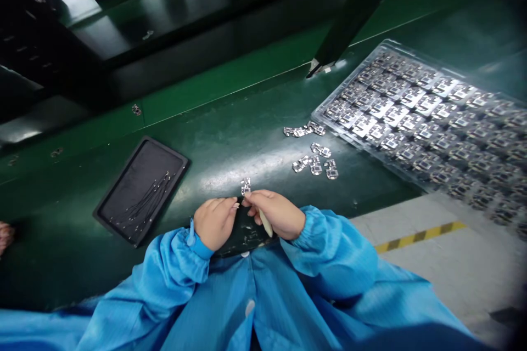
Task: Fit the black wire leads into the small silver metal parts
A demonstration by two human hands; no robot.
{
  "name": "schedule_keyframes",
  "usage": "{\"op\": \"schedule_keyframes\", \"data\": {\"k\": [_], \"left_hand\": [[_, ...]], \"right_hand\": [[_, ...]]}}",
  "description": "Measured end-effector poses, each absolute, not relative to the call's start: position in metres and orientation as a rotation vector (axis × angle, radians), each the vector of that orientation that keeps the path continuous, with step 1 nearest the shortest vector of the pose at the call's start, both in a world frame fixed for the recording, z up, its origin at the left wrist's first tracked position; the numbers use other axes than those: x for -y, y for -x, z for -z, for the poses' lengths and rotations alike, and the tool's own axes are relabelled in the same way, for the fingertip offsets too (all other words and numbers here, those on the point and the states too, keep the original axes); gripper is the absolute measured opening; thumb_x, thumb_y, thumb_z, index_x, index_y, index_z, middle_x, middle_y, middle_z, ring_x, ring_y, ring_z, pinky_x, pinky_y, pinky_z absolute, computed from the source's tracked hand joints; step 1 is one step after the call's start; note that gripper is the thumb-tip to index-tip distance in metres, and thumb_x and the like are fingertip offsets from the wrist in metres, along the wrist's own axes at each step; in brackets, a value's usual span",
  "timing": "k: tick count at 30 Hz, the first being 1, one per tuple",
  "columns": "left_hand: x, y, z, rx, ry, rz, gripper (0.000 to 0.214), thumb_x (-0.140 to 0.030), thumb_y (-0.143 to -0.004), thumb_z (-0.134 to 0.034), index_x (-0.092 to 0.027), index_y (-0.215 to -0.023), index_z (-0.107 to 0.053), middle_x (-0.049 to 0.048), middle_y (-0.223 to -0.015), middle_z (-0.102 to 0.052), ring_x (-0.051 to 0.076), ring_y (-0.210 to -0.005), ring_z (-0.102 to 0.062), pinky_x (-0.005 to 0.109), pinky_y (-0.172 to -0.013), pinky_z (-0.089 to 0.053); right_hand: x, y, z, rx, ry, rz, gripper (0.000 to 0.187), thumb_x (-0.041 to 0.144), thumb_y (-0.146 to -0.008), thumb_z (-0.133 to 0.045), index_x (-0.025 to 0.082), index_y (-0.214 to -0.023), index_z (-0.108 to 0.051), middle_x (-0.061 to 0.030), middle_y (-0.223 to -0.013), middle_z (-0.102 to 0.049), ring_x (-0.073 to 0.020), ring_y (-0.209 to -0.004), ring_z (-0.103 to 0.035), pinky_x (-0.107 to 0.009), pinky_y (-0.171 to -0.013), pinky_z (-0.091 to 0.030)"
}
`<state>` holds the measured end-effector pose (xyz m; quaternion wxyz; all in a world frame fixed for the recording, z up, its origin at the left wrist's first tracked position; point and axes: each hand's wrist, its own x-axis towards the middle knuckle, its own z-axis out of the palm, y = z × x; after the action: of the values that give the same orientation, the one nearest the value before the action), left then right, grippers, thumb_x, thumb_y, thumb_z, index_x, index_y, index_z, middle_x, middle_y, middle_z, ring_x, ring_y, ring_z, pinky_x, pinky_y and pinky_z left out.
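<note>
Lower centre, our right hand (280, 215) grips a pale tool (265, 224) by a small board (246, 184) — our left hand (214, 223), grip unclear, sits close, probably for steadying.

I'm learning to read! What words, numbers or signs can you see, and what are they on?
There are none I can read.
Any marks on the small metallic parts are too small and blurred.
I see no lettering on the black tray.
The striped floor tape shows stripes, no words.

Right fingers (263, 196) on board (246, 184); black tray (141, 173)
</note>
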<state>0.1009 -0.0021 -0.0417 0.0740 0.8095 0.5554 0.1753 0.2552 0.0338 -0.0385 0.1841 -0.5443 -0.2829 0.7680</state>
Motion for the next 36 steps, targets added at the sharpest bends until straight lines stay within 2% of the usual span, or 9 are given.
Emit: {"op": "schedule_keyframes", "data": {"k": [6, 12, 15, 20, 25, 27, 31, 36], "left_hand": [[-0.006, -0.103, 0.049, -1.753, -2.457, -0.580, 0.018, -0.019, -0.081, -0.041, -0.017, -0.083, -0.059, 0.0024, -0.075, -0.065, 0.014, -0.073, -0.058, 0.028, -0.072, -0.047], [-0.011, -0.107, 0.059, -1.780, -2.447, -0.559, 0.017, -0.019, -0.081, -0.041, -0.018, -0.084, -0.058, 0.0026, -0.078, -0.064, 0.016, -0.078, -0.055, 0.032, -0.077, -0.043], [-0.014, -0.108, 0.062, -1.797, -2.449, -0.518, 0.018, -0.020, -0.081, -0.040, -0.019, -0.084, -0.058, 0.0029, -0.078, -0.063, 0.017, -0.080, -0.053, 0.032, -0.077, -0.041], [-0.018, -0.111, 0.067, -1.839, -2.470, -0.448, 0.018, -0.021, -0.081, -0.041, -0.020, -0.081, -0.060, 0.0027, -0.076, -0.062, 0.018, -0.082, -0.052, 0.032, -0.075, -0.038], [-0.019, -0.113, 0.066, -1.849, -2.491, -0.443, 0.019, -0.021, -0.081, -0.041, -0.019, -0.081, -0.059, 0.0031, -0.074, -0.061, 0.018, -0.081, -0.051, 0.031, -0.074, -0.037], [-0.019, -0.113, 0.066, -1.857, -2.501, -0.436, 0.018, -0.021, -0.081, -0.041, -0.019, -0.080, -0.059, 0.0027, -0.073, -0.061, 0.017, -0.079, -0.051, 0.031, -0.072, -0.036], [-0.020, -0.114, 0.065, -1.852, -2.523, -0.441, 0.016, -0.020, -0.081, -0.043, -0.019, -0.080, -0.059, 0.0023, -0.072, -0.060, 0.017, -0.077, -0.051, 0.030, -0.071, -0.035], [-0.020, -0.114, 0.065, -1.854, -2.532, -0.449, 0.016, -0.020, -0.081, -0.043, -0.019, -0.081, -0.058, 0.0022, -0.073, -0.060, 0.017, -0.077, -0.050, 0.030, -0.071, -0.035]], "right_hand": [[-0.041, -0.256, 0.041, 0.583, 1.583, -1.899, 0.022, 0.040, -0.070, -0.050, 0.018, -0.066, -0.051, 0.0000, -0.067, -0.056, -0.0081, -0.046, -0.047, -0.021, -0.039, -0.036], [-0.044, -0.259, 0.044, 0.645, 1.567, -1.828, 0.028, 0.042, -0.066, -0.057, 0.019, -0.081, -0.054, 0.0043, -0.057, -0.053, -0.0067, -0.043, -0.046, -0.020, -0.043, -0.037], [-0.045, -0.260, 0.046, 0.711, 1.602, -1.664, 0.034, 0.048, -0.071, -0.050, 0.018, -0.086, -0.054, 0.0006, -0.069, -0.059, -0.0078, -0.048, -0.052, -0.021, -0.049, -0.042], [-0.046, -0.258, 0.056, 0.958, 1.600, -1.132, 0.037, 0.048, -0.081, -0.033, 0.019, -0.099, -0.047, -0.0030, -0.078, -0.064, -0.0125, -0.069, -0.060, -0.029, -0.070, -0.047], [-0.042, -0.251, 0.074, 1.126, 1.461, -0.917, 0.027, 0.040, -0.084, -0.033, 0.021, -0.101, -0.042, -0.0040, -0.084, -0.065, -0.0118, -0.060, -0.059, -0.030, -0.062, -0.048], [-0.040, -0.250, 0.079, 1.185, 1.421, -0.863, 0.024, 0.038, -0.084, -0.035, 0.021, -0.100, -0.042, -0.0039, -0.084, -0.065, -0.0129, -0.064, -0.060, -0.031, -0.063, -0.049], [-0.039, -0.250, 0.082, 1.274, 1.388, -0.838, 0.022, 0.034, -0.084, -0.036, 0.021, -0.101, -0.042, -0.0042, -0.085, -0.065, -0.0150, -0.071, -0.061, -0.034, -0.066, -0.049], [-0.040, -0.250, 0.078, 1.320, 1.410, -0.819, 0.021, 0.032, -0.084, -0.035, 0.021, -0.100, -0.042, -0.0040, -0.085, -0.065, -0.0139, -0.066, -0.061, -0.032, -0.064, -0.050]]}}
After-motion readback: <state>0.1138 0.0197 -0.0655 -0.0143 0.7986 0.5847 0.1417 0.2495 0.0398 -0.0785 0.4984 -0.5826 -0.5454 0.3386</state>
